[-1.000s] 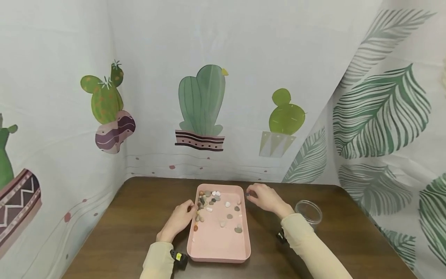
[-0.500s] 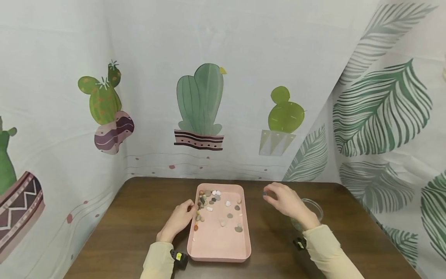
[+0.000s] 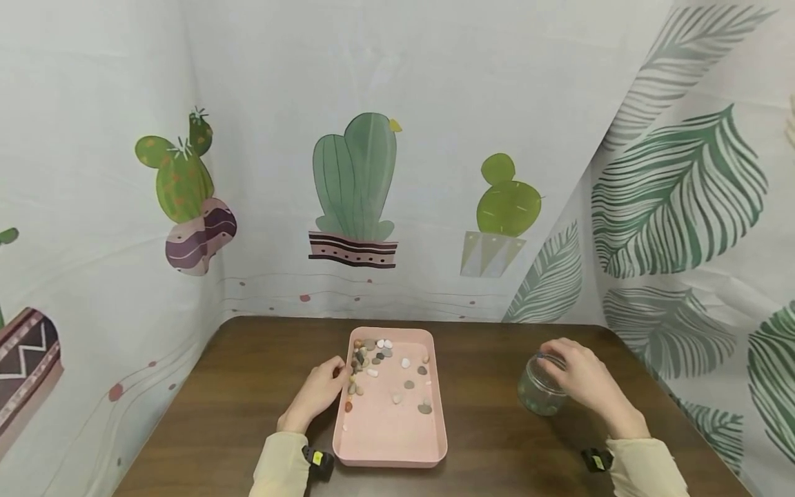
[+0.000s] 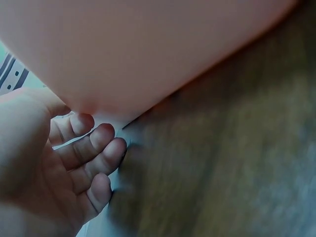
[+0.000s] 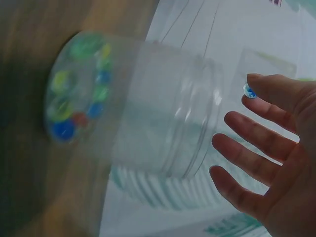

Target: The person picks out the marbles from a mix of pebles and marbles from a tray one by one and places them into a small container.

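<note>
A pink tray lies mid-table with several small pebbles scattered toward its far end. My left hand rests against the tray's left wall, its fingers loosely curled beside it on the table. To the right stands a clear plastic jar with several coloured glass marbles at its bottom. My right hand hovers over the jar's mouth and pinches a small blue-and-white marble at its fingertips, the other fingers spread.
The brown wooden table is hemmed in by a cactus-print curtain at the back and left and a leaf-print curtain on the right. Bare tabletop lies left of the tray and between tray and jar.
My right hand has travelled from the tray's far right corner rightward to the jar's mouth, carrying the small marble. The left hand and tray have stayed put.
</note>
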### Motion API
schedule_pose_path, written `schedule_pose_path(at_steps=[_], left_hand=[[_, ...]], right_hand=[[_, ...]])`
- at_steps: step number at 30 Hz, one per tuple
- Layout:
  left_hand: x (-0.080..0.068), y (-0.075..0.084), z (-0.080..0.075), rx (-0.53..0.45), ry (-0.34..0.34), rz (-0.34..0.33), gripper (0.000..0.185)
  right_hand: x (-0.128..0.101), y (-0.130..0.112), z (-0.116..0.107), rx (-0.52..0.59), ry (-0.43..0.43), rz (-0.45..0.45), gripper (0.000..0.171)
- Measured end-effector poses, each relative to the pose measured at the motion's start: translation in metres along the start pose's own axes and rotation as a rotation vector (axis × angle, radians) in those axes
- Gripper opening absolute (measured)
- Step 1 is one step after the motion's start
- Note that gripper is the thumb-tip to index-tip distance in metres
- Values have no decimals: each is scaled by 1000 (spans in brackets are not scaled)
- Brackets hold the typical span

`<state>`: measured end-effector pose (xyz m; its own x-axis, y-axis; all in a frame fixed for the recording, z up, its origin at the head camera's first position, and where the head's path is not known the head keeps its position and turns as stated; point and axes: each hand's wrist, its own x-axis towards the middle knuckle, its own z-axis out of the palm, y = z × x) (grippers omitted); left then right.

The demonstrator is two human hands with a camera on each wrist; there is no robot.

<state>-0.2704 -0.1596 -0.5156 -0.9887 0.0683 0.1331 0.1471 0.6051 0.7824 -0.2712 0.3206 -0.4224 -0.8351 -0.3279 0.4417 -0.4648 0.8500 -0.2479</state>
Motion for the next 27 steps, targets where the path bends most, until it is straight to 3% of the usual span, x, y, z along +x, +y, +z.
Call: schedule_pose_path(at_steps=[6, 19, 27], left_hand=[[-1, -4, -1, -2, 13, -44, 18], [3, 0, -4, 13, 21, 10, 18], [4, -1, -3, 12, 1, -8, 16]], right_hand=[[-11, 12, 5, 3, -53, 53, 17], [-16, 19, 14, -73, -49, 67, 16], [-19, 18, 16, -62, -73, 92, 19]])
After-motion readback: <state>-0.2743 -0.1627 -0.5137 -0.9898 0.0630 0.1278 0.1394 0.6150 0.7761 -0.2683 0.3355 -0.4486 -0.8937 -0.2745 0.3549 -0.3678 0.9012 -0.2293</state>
